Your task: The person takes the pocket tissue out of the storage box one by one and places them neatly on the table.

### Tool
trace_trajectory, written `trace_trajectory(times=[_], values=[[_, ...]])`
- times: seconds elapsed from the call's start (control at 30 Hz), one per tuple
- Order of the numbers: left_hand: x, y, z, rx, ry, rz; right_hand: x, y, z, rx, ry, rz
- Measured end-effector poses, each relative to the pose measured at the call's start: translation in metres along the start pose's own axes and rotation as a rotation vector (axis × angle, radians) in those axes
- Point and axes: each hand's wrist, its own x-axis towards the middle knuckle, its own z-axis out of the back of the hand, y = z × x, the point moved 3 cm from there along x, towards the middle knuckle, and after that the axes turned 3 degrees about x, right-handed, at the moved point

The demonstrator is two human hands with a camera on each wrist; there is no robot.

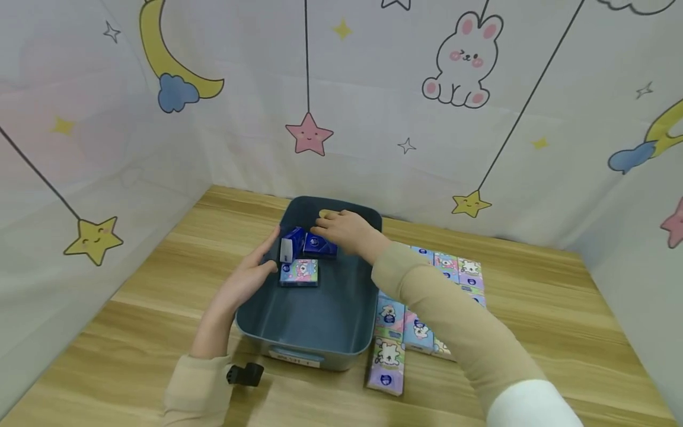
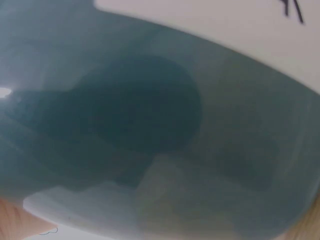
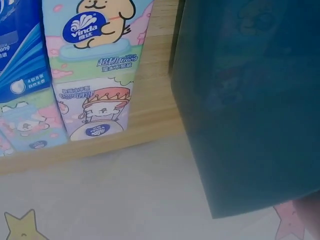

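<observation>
A dark blue-green plastic bin stands on the table. My left hand rests against its left wall, fingers straight along the rim and thumb by the edge. Inside the bin, toward its back, my right hand holds a small tissue pack; only a yellowish bit shows past the fingers. Just below that hand lies a dark blue tissue pack. Another blue pack leans by the left wall, and a pink-and-green pack sits nearer. Both wrist views mostly show the bin's outside.
Several cartoon-printed tissue packs lie in rows right of the bin, partly hidden by my right sleeve. One pack sticks out nearest to me. A white printed curtain encloses the wooden table at the back and sides.
</observation>
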Motion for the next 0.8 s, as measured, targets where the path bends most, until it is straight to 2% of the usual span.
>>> trace_trajectory(times=[0.33,0.53,0.7,0.8], values=[[-0.002,0.0,0.001,0.001,0.0,0.006,0.018,0.008,-0.009,-0.032,0.083,-0.047],[-0.002,0.0,0.001,-0.006,0.002,0.018,0.024,0.014,-0.02,-0.074,0.159,-0.022],[-0.001,0.0,0.0,-0.011,0.004,0.008,0.026,0.014,-0.024,-0.083,0.16,-0.031],[-0.001,0.0,0.001,-0.009,0.004,0.0,0.027,0.017,-0.023,-0.035,0.168,-0.017]])
